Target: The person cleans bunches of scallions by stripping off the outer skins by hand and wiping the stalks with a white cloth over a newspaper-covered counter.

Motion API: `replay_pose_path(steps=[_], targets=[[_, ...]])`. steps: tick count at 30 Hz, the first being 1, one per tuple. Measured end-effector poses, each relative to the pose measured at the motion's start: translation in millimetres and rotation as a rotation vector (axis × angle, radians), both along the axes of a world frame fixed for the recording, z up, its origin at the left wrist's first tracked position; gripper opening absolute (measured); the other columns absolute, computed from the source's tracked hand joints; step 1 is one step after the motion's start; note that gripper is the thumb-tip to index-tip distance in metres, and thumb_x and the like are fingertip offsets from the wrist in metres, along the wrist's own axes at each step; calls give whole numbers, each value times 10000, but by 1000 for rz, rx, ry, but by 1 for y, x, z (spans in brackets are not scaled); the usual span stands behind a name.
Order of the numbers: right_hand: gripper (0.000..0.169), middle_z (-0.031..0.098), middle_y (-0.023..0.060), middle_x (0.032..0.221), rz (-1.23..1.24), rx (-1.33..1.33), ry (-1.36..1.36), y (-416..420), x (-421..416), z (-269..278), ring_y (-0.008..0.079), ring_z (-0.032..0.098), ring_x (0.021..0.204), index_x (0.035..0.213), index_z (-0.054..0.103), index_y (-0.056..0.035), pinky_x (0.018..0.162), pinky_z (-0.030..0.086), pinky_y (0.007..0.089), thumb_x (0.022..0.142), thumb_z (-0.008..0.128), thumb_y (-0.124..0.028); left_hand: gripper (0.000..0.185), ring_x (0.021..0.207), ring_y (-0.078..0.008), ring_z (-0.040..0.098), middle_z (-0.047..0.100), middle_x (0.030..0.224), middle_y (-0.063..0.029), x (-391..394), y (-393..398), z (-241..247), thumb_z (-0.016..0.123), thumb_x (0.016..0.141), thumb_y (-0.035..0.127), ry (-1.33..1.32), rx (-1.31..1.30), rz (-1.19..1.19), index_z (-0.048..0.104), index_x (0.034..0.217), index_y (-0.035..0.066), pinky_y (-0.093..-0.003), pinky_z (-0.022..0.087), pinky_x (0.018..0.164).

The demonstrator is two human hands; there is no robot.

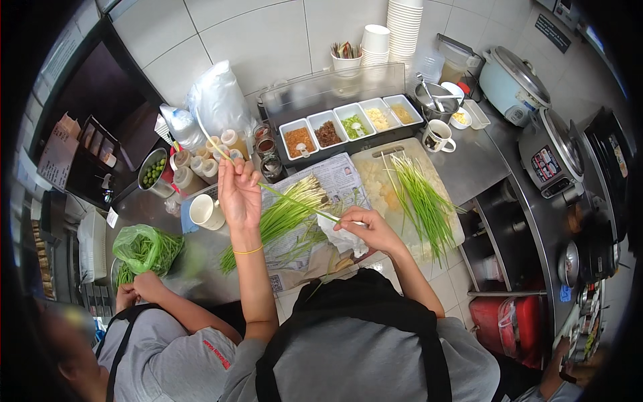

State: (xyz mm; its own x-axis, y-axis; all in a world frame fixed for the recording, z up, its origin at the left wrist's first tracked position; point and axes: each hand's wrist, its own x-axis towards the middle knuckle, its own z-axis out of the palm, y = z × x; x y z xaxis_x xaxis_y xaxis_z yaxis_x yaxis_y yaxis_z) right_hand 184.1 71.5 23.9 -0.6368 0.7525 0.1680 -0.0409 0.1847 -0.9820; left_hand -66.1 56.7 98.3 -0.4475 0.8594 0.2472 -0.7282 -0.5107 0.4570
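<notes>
A single thin green onion stalk (297, 202) is stretched between my two hands, its pale end rising past the left one. My left hand (238, 193) is raised with the palm towards me and holds the stalk's upper part between the fingers. With thumb and fingertips my right hand (369, 228) pinches the green lower end, and white tissue paper (344, 238) lies just below it. A bunch of green onions (286, 208), dark at the roots, rests on printed newspaper (346, 173). To the right, cleaner stalks (424, 201) lie on a pale cutting board (374, 173).
Condiment tubs (346, 128) stand behind the newspaper. Sauce bottles (201, 166), a white cup (207, 212) and a metal pot of small green fruit (153, 171) are on the left. There a co-worker's hands (143, 289) touch a green bag (145, 248). A printed mug (438, 135) stands behind the board.
</notes>
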Motion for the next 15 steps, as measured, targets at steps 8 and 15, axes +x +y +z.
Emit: replay_pose_path(steps=[8, 15], targets=[[95, 554, 64, 749, -499, 71, 150, 9, 12, -12, 135, 531, 711, 695, 597, 25, 678, 396, 243, 753, 524, 7, 154, 566, -56, 299, 337, 654, 26, 36, -15, 5, 398, 955, 159, 89, 97, 110, 458, 1024, 35, -190, 275, 505], [96, 565, 91, 766, -584, 407, -112, 15, 14, 15, 178, 543, 692, 731, 634, 17, 678, 405, 254, 772, 602, -63, 177, 575, -57, 304, 347, 673, 13, 24, -43, 22, 378, 958, 148, 119, 122, 212, 452, 1067, 29, -193, 283, 500]])
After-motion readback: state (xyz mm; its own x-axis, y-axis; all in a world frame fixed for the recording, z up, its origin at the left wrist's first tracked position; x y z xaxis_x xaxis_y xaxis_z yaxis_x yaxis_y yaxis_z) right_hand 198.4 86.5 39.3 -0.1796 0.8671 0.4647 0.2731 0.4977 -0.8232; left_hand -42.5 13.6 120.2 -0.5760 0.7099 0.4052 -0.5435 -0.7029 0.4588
